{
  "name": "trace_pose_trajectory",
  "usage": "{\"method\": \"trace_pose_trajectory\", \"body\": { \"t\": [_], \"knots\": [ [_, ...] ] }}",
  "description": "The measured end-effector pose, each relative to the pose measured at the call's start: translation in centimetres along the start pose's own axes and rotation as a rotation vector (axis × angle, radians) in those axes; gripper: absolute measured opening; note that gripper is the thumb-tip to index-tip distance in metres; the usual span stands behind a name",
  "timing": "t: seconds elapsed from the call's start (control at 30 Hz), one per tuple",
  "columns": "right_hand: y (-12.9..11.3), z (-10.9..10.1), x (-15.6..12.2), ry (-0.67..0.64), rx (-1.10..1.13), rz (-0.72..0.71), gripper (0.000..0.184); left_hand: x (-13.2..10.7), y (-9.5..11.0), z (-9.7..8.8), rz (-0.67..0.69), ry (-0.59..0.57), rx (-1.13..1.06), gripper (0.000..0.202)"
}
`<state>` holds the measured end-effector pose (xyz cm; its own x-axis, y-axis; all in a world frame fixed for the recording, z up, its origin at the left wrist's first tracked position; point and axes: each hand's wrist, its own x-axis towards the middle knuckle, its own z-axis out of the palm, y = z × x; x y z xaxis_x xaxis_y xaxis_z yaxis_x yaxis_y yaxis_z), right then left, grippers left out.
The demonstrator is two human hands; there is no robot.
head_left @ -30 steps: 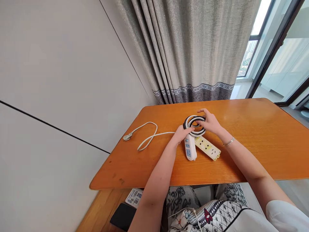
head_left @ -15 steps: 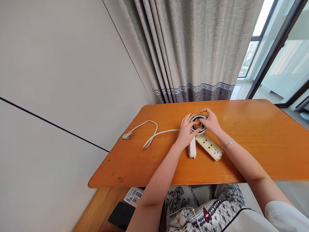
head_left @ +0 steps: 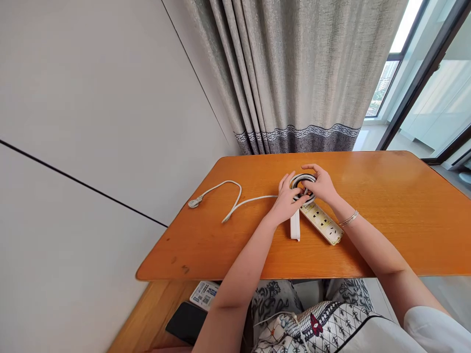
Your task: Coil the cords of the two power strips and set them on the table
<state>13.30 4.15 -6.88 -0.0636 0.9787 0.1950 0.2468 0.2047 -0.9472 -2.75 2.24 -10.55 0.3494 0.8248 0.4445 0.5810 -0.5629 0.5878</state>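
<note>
A coil of white and black cable [head_left: 311,198] lies over the near ends of two power strips. My left hand [head_left: 289,200] grips the coil's left side, thumb and fingers closed around it. On the coil's right side, my right hand [head_left: 320,185] pinches the cable with its thumb inside the ring; its index finger is raised. Below the coil, a yellowed power strip [head_left: 324,225] slants to the right, sockets up. A white power strip [head_left: 295,226] rests beside it, partly under my left hand. The loose white cable [head_left: 253,200] runs left to a plug [head_left: 195,202].
The wooden table [head_left: 386,206] carries all of this. A grey curtain [head_left: 294,73] hangs behind its far edge, and a white wall panel [head_left: 91,98] borders the left. Lower left, below the tabletop, are a black phone-like slab [head_left: 186,323] and a printed box [head_left: 204,295].
The loose cable's bend has shifted slightly right and its loop has narrowed. Both hands stay on the coil, with small finger movements. The view has shifted a little.
</note>
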Motion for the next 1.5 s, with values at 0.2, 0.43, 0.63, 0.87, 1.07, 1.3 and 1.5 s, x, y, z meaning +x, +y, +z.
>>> {"method": "trace_pose_trajectory", "body": {
  "t": [0.2,0.43,0.63,0.87,1.07,1.3,1.5],
  "knots": [
    [0.0,-0.4,0.3,-0.053,0.018,-0.062,0.046,0.0,0.2,0.4,-0.024,0.09,-0.046,0.02],
    [0.8,-1.8,1.2,-0.3,0.28,-0.066,0.052,0.1,-0.3,1.0,-0.079,0.146,-0.249,0.013],
    [1.3,-1.2,1.3,-0.23,0.387,-0.077,0.05,0.1,-0.6,0.4,-0.093,0.146,-0.346,0.02],
    [2.7,-1.2,1.8,-0.203,0.116,-0.317,0.033,-0.3,0.3,-0.4,0.046,0.223,-0.259,0.013],
    [2.3,-0.7,0.7,0.052,-0.505,-0.589,0.026,-0.4,0.3,-0.1,0.146,0.135,-0.163,0.011],
    [2.6,-1.3,0.5,0.112,-0.718,-0.704,0.028,-0.2,-1.0,0.1,0.137,0.067,-0.312,0.093],
    [2.8,-0.8,0.3,0.019,-0.47,-0.716,0.025,0.0,-1.3,-1.2,0.073,-0.121,-0.616,0.129]
  ]
}}
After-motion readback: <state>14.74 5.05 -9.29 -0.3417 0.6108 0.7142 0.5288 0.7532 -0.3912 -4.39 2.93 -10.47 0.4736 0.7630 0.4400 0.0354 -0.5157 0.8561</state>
